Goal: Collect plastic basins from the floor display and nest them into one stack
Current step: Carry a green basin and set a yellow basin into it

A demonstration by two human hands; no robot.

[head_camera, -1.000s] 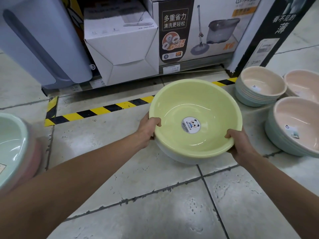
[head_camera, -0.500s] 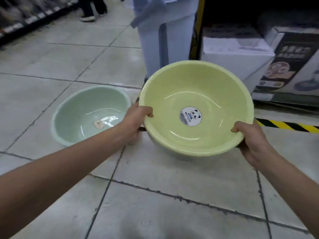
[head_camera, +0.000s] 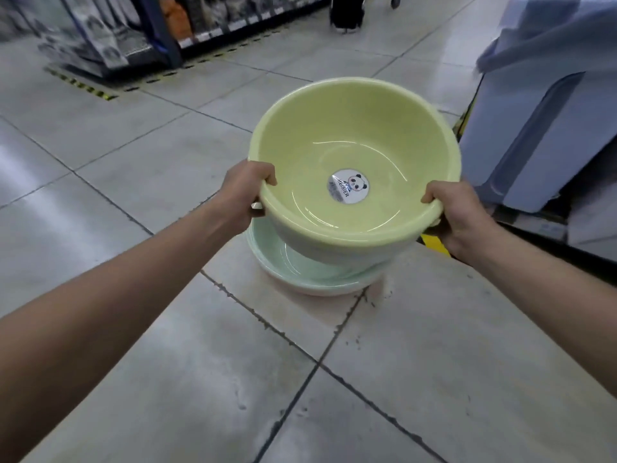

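Note:
I hold a pale yellow basin (head_camera: pixel 354 138) with a round panda sticker inside, tilted a little toward me. My left hand (head_camera: pixel 245 192) grips its near left rim, thumb over the edge. My right hand (head_camera: pixel 457 215) grips the near right rim the same way. Directly under it a mint green basin (head_camera: pixel 283 259) stands on the floor, nested in a pink one whose rim (head_camera: pixel 320 292) just shows. The yellow basin's underside hangs over the green basin's opening; whether they touch is hidden.
A large blue-grey plastic bin (head_camera: pixel 547 135) stands close on the right, with yellow and black floor tape (head_camera: pixel 434 243) at its foot. A store shelf (head_camera: pixel 150 35) runs along the far left. A person's legs (head_camera: pixel 345 11) stand at the top.
I have swung the yellow basin left, from beside the green basin to right above it. The view has turned left, and the boxes on the right have gone out of sight.

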